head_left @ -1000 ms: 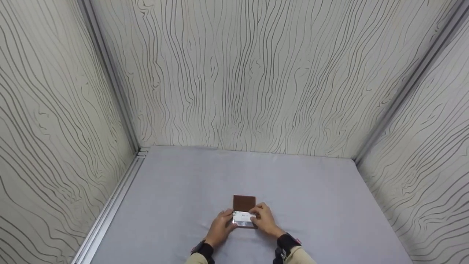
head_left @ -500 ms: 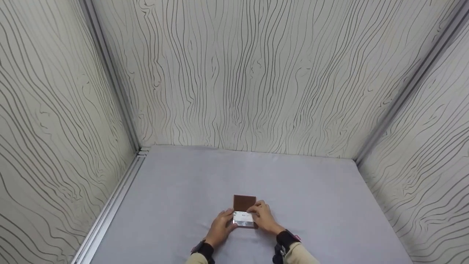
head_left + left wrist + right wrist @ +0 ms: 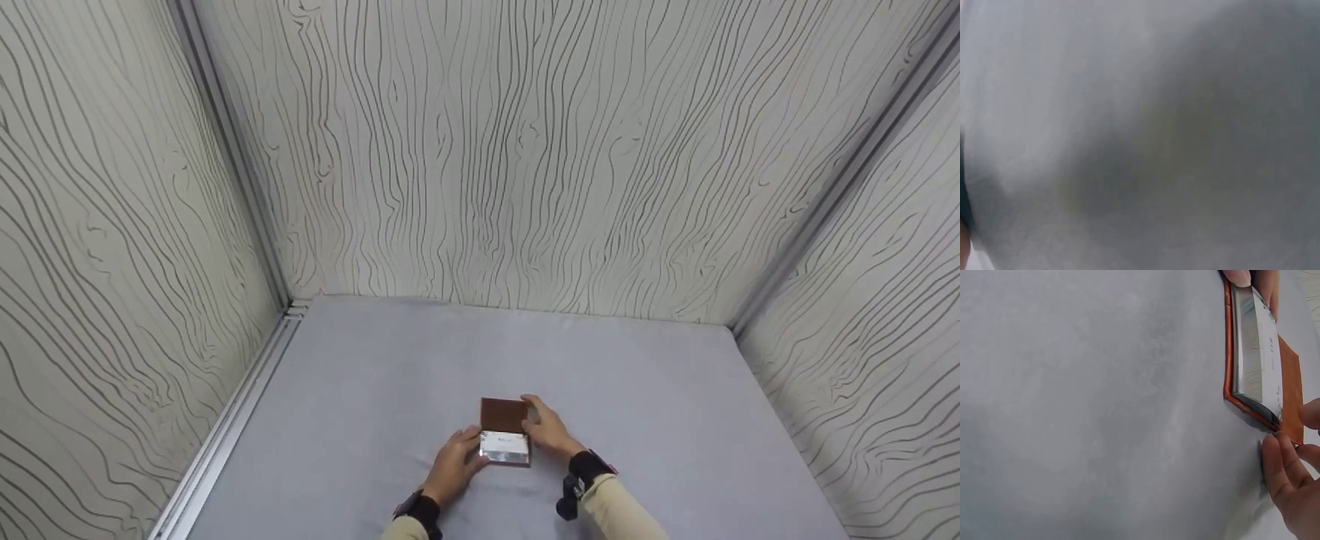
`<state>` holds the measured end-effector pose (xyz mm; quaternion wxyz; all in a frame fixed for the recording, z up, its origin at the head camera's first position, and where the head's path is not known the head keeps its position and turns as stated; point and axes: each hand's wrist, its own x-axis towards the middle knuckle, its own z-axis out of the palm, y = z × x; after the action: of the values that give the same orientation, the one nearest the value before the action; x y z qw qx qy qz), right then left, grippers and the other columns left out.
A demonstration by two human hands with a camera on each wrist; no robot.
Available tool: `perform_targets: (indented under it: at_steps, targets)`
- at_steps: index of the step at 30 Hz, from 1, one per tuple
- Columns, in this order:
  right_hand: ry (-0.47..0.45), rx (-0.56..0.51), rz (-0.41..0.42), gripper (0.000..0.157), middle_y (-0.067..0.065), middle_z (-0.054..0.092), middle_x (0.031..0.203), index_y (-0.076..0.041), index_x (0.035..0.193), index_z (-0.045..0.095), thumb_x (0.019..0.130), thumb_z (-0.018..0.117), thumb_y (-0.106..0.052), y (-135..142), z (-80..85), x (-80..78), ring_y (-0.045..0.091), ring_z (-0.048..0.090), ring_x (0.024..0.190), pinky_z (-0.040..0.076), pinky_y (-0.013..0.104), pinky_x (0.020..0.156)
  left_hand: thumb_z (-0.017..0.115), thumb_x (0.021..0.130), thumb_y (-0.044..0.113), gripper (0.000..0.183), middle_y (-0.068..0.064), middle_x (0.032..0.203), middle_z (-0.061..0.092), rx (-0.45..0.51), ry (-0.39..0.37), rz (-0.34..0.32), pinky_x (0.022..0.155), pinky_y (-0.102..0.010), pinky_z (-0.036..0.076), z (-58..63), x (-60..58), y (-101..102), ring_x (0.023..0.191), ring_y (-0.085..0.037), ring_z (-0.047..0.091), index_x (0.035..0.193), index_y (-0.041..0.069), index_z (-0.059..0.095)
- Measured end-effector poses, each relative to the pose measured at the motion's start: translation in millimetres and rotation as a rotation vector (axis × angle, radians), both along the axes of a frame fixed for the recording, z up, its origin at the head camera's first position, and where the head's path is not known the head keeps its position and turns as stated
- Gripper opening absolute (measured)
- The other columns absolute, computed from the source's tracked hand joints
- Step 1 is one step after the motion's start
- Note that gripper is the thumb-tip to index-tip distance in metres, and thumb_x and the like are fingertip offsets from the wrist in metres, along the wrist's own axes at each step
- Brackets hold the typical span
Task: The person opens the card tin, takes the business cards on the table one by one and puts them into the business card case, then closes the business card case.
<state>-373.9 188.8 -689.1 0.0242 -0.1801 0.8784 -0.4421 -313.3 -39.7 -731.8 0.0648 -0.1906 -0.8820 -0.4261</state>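
A brown card holder with a shiny metal tray lies unfolded on the cloth, its lid standing away from me. In the tray sits a white printed card, the metal lip covering its near part. My left hand grips the tray's left end, thumb at the near corner and fingers at the side. At the lid's right edge my right hand pinches the brown flap, thumb on its inner face and fingers against the edge. The left wrist view has mostly blurred cloth, with a sliver of skin at bottom left.
Grey cloth covers the table under the holder. Pale wood-grain panels rise behind and on both sides, with a metal rail along the left table edge. Both wrists carry black bands.
My right hand has left the card's right end and moved up and right to the lid's edge, uncovering the card. The left hand keeps its grip on the card holder.
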Motion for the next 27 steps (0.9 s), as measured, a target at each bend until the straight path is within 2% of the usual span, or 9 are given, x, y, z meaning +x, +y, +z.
perform_targets:
  at_steps: [2,4,6,9,11,14,18,22,27]
  targets:
    - [-0.003,-0.026,-0.014,0.047,0.034,0.054,0.126,0.01,0.136,0.045,0.092,0.059,0.003,1.7,-0.6,-0.2,0.016,0.054,0.055,0.05,0.029,0.051,0.071,0.09,0.018,0.045,-0.022,0.137,0.056,-0.006,0.041,-0.012,0.109,-0.055,0.036,-1.3,-0.6,0.3,0.128,-0.039,0.051,0.126,-0.008,0.062]
    - [0.05,-0.033,-0.035,0.045,0.032,0.054,0.128,0.01,0.134,0.048,0.093,0.062,0.001,2.6,-0.8,0.4,0.023,0.062,0.07,0.055,0.034,0.064,0.071,0.09,0.017,0.043,-0.024,0.135,0.057,-0.018,0.087,-0.024,0.107,-0.055,0.038,-2.9,-1.2,0.2,0.126,-0.041,0.052,0.124,-0.009,0.064]
    - [0.114,-0.041,-0.07,0.043,0.03,0.056,0.126,0.01,0.131,0.051,0.092,0.065,-0.003,2.2,-1.2,1.5,0.033,0.063,0.086,0.055,0.042,0.077,0.071,0.09,0.018,0.042,-0.025,0.134,0.057,-0.027,0.103,-0.034,0.107,-0.055,0.038,-3.9,-1.5,-0.3,0.125,-0.041,0.053,0.123,-0.008,0.064]
    - [0.21,-0.07,-0.104,0.039,0.028,0.059,0.115,0.013,0.125,0.056,0.092,0.067,-0.005,-0.9,-2.9,2.8,0.042,0.06,0.099,0.053,0.049,0.085,0.071,0.09,0.018,0.044,-0.024,0.136,0.056,-0.018,0.068,-0.033,0.107,-0.056,0.038,-4.3,-1.5,-1.3,0.127,-0.042,0.051,0.124,-0.009,0.063]
    - [0.243,-0.098,-0.116,0.034,0.023,0.058,0.107,0.013,0.121,0.059,0.094,0.066,-0.006,-4.0,-4.8,3.8,0.037,0.061,0.09,0.056,0.043,0.078,0.071,0.091,0.019,0.045,-0.023,0.138,0.054,-0.011,0.033,-0.027,0.108,-0.056,0.037,-4.0,-1.2,-2.1,0.129,-0.042,0.049,0.126,-0.009,0.062]
    - [0.282,-0.114,-0.136,0.026,0.014,0.056,0.098,0.011,0.114,0.066,0.096,0.063,-0.008,-7.4,-6.8,6.4,0.029,0.06,0.085,0.055,0.033,0.073,0.07,0.091,0.018,0.046,-0.022,0.14,0.053,0.0,0.007,-0.024,0.109,-0.055,0.037,-3.3,0.0,-2.2,0.131,-0.042,0.047,0.127,-0.01,0.061]
    - [0.295,-0.097,-0.156,0.022,0.005,0.054,0.093,0.005,0.107,0.071,0.098,0.061,-0.012,-8.3,-8.4,13.7,0.023,0.06,0.085,0.054,0.029,0.072,0.069,0.092,0.018,0.045,-0.022,0.139,0.052,0.016,-0.005,-0.023,0.109,-0.053,0.037,-2.0,2.9,-1.3,0.131,-0.04,0.046,0.126,-0.01,0.061]
    - [0.308,-0.056,-0.122,0.02,0.004,0.055,0.093,0.001,0.103,0.073,0.099,0.06,-0.014,-4.3,-7.4,24.2,0.022,0.059,0.086,0.054,0.031,0.074,0.069,0.092,0.018,0.044,-0.021,0.137,0.053,0.006,0.009,-0.013,0.109,-0.052,0.038,-2.1,4.2,0.6,0.13,-0.039,0.048,0.126,-0.01,0.061]
    - [0.306,0.002,-0.002,0.021,0.018,0.067,0.109,0.001,0.107,0.071,0.1,0.058,-0.014,3.3,-4.8,35.8,0.035,0.063,0.104,0.052,0.05,0.091,0.07,0.091,0.016,0.043,-0.022,0.131,0.057,-0.006,0.068,0.003,0.106,-0.051,0.042,-1.7,3.8,1.6,0.125,-0.039,0.052,0.123,-0.012,0.062]
